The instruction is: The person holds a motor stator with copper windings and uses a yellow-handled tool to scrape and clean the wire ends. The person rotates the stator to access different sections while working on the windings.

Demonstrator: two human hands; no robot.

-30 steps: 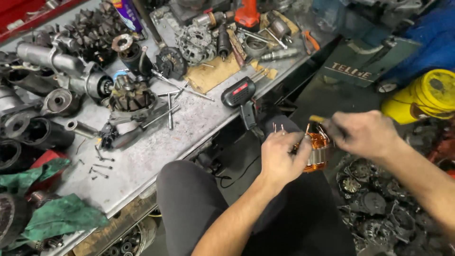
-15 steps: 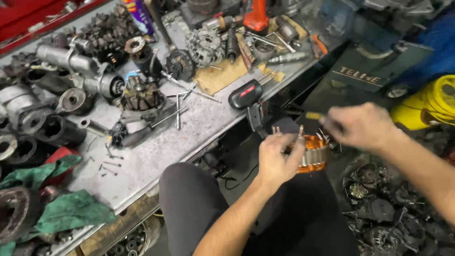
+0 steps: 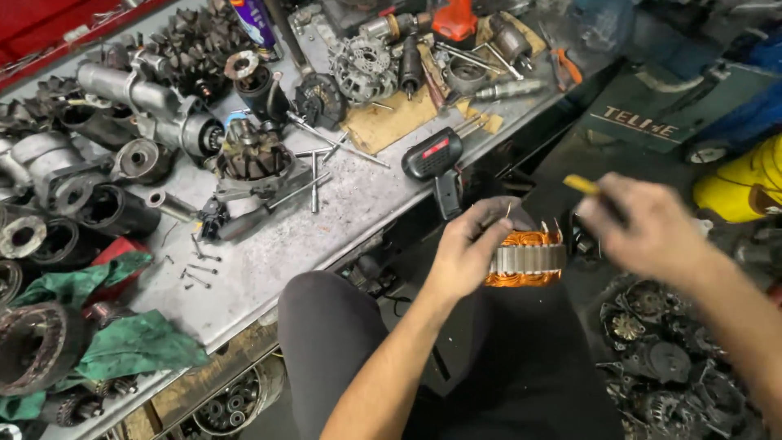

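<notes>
Stator ring with orange copper windings and a grey laminated steel band sits above our lap, over the dark trousers, and we hold it there in the air just off the bench edge. Our left hand is clamped on the ring's left side, fingers wrapped over its top rim and thumb underneath. Our right hand hovers just right of the ring, fingers closed together around a thin yellow-handled tool; the hand is motion-blurred, so we cannot tell whether the tool tip touches the windings. Thin wire leads stand up from the top of the ring.

To the lower right, on the floor, we see a heap of dark, greasy alternator parts. To the left, on the grey metal workbench, green rags lie at the near corner, with small loose screws beyond them. A black handheld tool with a red label lies at the bench edge, near the ring. Further in, a rotor with claw poles rests beside long steel bolts. A piece of brown cardboard lies behind these. At the far end we see grey cylindrical starter housings and an orange power tool. A yellow container stands at the far right.
</notes>
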